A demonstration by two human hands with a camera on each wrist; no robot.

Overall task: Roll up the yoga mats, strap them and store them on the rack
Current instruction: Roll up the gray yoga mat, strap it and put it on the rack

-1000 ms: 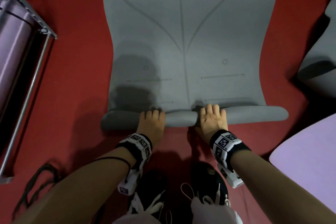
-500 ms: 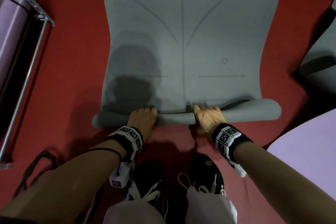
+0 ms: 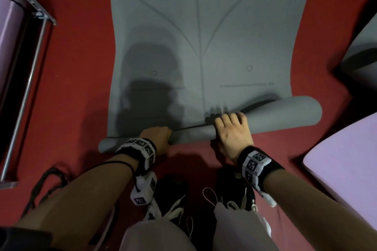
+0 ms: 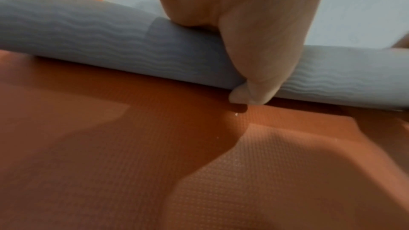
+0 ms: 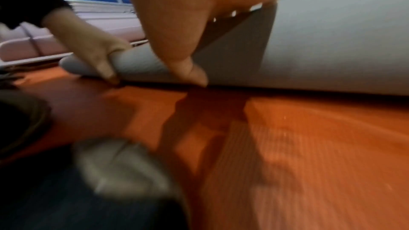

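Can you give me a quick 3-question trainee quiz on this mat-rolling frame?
1. True or false: both hands grip the rolled end of the grey mat.
2. Which end of the roll is fatter? A) the person's left B) the person's right C) both alike
3. Fill in: the purple mat lies on the red ____ to the person's right.

Key
1. True: left hand and right hand both curl over the roll, thumbs at its near side.
2. B: the roll is loose and thick at the right, thin at the left.
3. floor.
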